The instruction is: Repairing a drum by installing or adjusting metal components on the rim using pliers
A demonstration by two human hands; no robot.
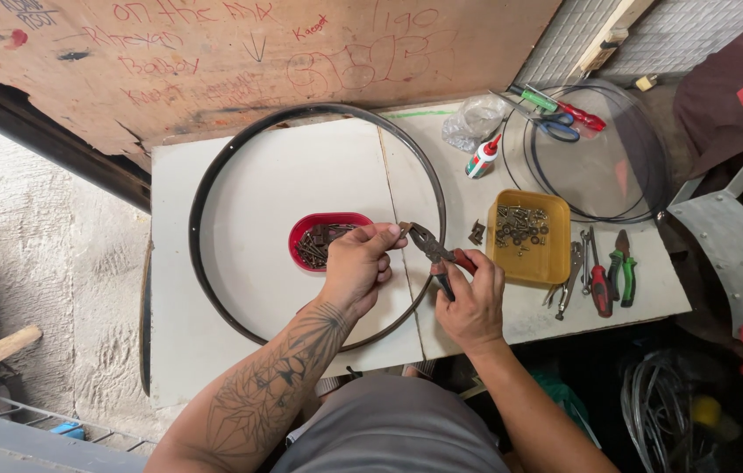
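Head view: pliers (435, 250) bite a small metal piece (406, 228) over the rim (214, 175).
My right hand (475, 302) squeezes the handles shut; my left hand (358, 263) pinches the piece steady, beside the red tray (329, 221) for easy reach.

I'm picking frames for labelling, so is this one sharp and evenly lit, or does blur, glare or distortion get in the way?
Head view: soft, even daylight on the white table; left hand, right hand and pliers reasonably sharp, no motion blur; the lower right corner falls into deep shadow; wide-angle lens bends the edges; no strong glare.
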